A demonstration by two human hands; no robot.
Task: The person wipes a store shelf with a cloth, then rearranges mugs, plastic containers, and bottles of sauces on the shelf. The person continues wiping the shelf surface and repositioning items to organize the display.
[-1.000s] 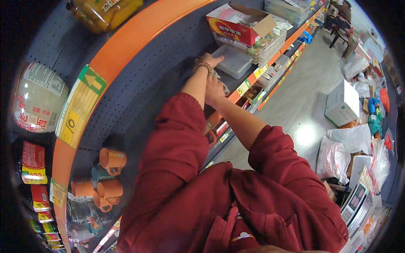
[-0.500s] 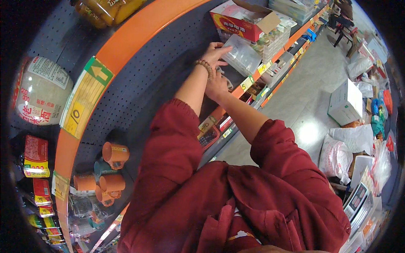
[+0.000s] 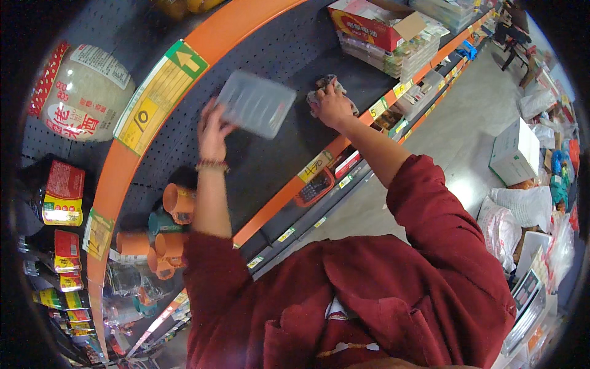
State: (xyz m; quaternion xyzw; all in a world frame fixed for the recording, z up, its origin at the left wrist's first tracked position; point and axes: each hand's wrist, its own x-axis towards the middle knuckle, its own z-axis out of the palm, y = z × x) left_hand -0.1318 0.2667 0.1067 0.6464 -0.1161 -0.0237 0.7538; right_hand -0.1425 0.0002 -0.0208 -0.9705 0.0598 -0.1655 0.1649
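My left hand (image 3: 215,126), with a beaded bracelet at the wrist, grips a clear rectangular plastic container (image 3: 255,104) by its left end. The container is over the dark perforated shelf (image 3: 258,178), blurred by motion. My right hand (image 3: 335,104) is closed on a crumpled cloth (image 3: 322,86) on that shelf, to the right of the container. Farther right on the shelf, a red cardboard box (image 3: 369,27) sits on stacked clear cases (image 3: 387,58).
Orange mugs (image 3: 178,200) and a large jar (image 3: 80,92) stand on shelving at left. An orange lip (image 3: 335,147) edges the shelf. Across the grey aisle are a white box (image 3: 513,150) and sacks (image 3: 522,203); a person (image 3: 510,24) is at the far end.
My left hand has pulled the clear container leftward from beside the stacked cases, uncovering the shelf there. My right hand with the cloth has shifted up and to the right.
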